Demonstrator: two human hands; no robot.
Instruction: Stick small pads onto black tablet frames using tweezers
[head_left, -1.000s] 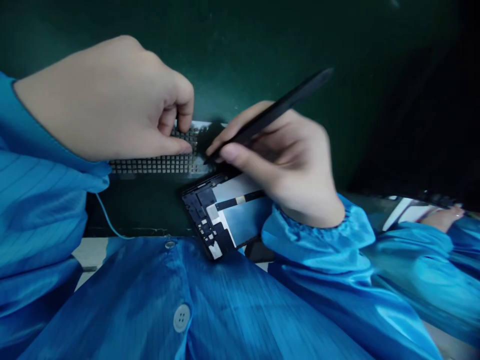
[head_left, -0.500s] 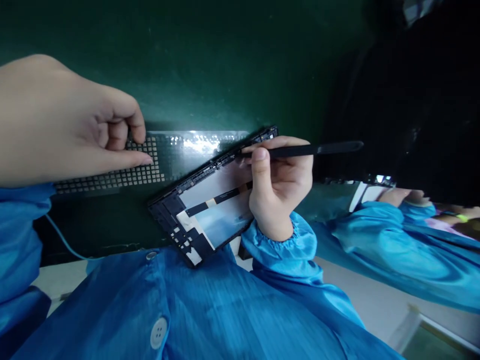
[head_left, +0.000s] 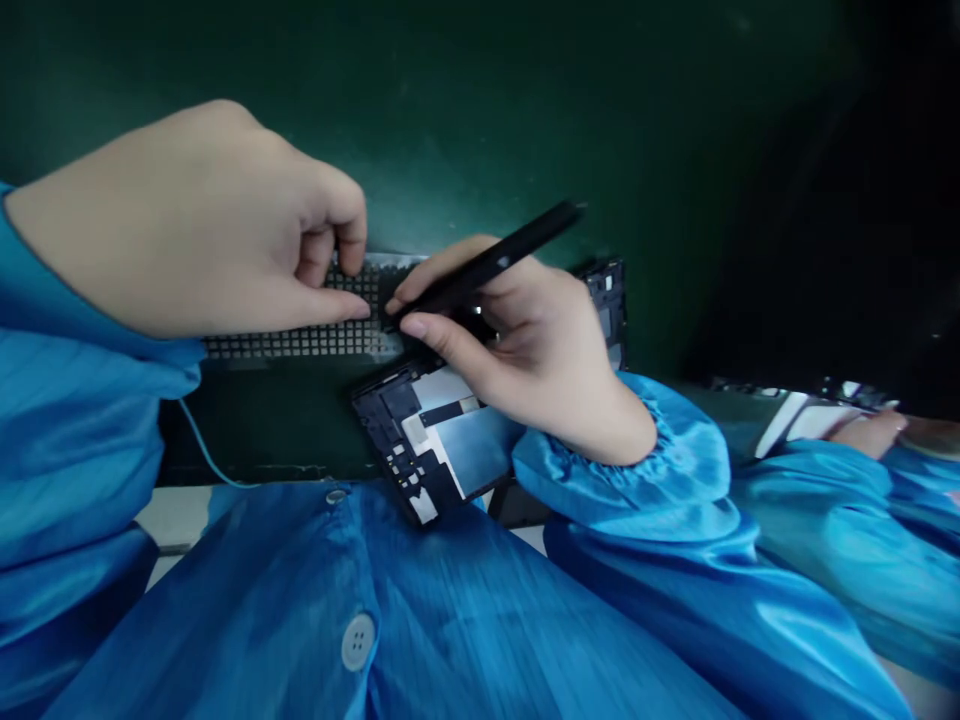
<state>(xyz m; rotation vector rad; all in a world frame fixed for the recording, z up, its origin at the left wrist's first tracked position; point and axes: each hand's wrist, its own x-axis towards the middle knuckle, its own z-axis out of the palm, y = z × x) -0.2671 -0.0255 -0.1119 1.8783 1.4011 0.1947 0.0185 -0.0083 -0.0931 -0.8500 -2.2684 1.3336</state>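
Observation:
My left hand point(head_left: 202, 225) is curled, its thumb and forefinger pressed on a clear sheet of small grey squares point(head_left: 300, 338) lying on the green mat. My right hand point(head_left: 517, 340) pinches black tweezers point(head_left: 487, 265) like a pen, the tip touching the sheet's right end beside my left thumb. Under my right hand lies an opened tablet frame point(head_left: 435, 440), black with silver shielding and a black strip, tilted toward my body. Both arms wear blue sleeves.
The dark green mat point(head_left: 465, 110) covers the bench to the back. A thin blue cord point(head_left: 199, 450) runs from under my left sleeve. At the right, another person's blue-sleeved arm and hand point(head_left: 862, 435) rest by a white part.
My right hand swung the tweezers back from over the tablet frame's top edge to the sheet of squares. The left hand kept hold of the sheet. The view shifted back left.

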